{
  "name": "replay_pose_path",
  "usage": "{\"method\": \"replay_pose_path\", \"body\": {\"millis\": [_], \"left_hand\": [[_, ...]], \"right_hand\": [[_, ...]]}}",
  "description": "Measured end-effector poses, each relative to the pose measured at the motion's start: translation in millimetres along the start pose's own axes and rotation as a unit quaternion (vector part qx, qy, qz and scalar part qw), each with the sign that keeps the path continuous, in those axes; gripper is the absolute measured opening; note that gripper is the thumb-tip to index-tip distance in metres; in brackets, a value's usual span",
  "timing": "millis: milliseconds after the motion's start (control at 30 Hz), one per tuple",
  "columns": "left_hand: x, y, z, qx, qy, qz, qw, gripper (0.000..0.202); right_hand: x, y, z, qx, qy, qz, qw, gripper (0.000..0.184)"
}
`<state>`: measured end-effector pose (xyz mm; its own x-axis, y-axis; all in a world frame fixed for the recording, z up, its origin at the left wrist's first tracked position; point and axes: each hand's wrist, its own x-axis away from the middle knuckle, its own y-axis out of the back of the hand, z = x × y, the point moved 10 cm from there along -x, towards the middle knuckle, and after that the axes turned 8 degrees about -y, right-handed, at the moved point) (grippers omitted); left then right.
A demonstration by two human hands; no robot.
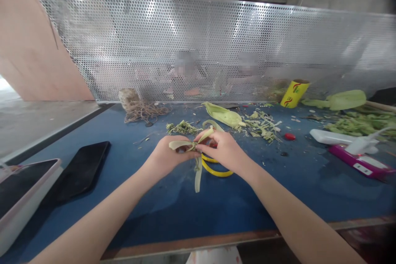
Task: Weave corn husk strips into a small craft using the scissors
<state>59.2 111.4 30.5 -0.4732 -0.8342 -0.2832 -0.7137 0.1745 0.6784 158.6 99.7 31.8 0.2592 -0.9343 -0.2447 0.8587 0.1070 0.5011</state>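
Note:
My left hand [168,154] and my right hand [224,148] meet above the blue table [173,202]. Both pinch a bundle of pale green leaf strips [190,144] folded into loops. One strip hangs down from the bundle toward me. Yellow scissors handles [216,171] show under my right hand; whether the hand holds them I cannot tell. Both hands have their fingers closed.
A leaf-wrapped parcel [224,115] and green trimmings [261,126] lie beyond the hands. A coil of twine [139,109] sits at the back left, and a yellow roll [293,93] at the back right. A black phone [82,169] and a tablet [21,192] lie left; a magenta box [360,163] lies right. A perforated metal screen [216,45] closes the back.

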Motion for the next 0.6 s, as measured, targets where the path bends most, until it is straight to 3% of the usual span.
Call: {"method": "replay_pose_path", "body": {"millis": [167, 400, 600], "left_hand": [[-2.2, -3.4, 1.6, -0.040, -0.006, 0.029, 0.999, 0.020], [-1.4, -5.8, -0.1, -0.085, -0.030, 0.037, 0.995, 0.025], [-0.6, -11.9, 1.0, 0.041, -0.010, 0.068, 0.997, 0.022]], "right_hand": [[2.7, -7.6, 3.7, -0.020, 0.014, 0.039, 0.999, 0.008], [0.1, -22.8, -13.0, -0.072, -0.018, 0.074, 0.994, 0.022], [0.5, -12.9, -8.5, -0.086, -0.012, 0.039, 0.995, 0.021]]}}
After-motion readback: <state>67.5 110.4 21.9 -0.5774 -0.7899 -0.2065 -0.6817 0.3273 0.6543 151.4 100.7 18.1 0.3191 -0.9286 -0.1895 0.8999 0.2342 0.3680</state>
